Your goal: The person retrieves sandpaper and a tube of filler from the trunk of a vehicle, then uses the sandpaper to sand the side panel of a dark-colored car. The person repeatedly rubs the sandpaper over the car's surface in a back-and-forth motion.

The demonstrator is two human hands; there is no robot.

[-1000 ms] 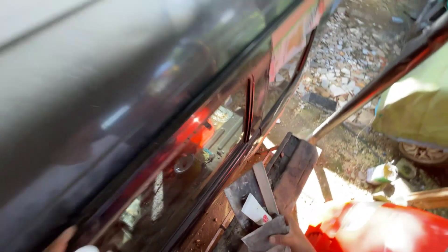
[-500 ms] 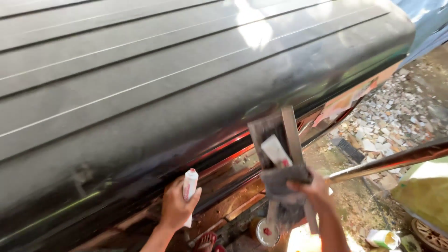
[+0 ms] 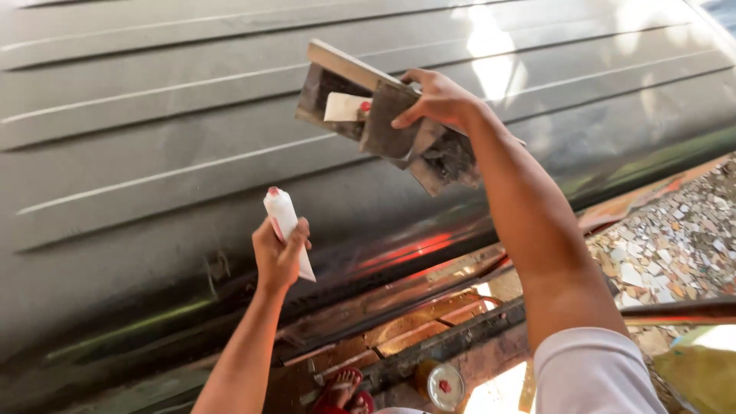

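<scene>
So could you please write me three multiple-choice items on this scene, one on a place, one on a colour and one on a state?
1. Where is the mixing board?
A. raised over the ribbed grey roof
B. on the ground
C. under the left arm

2. The white tube has a cap coloured:
A. blue
B. red
C. green

3. The left hand is:
A. open flat
B. hidden
C. closed round the tube

Answers: 1 A, the right hand lifts it above the panel; 2 B, the tip shows red; 3 C, fingers wrap it.
</scene>
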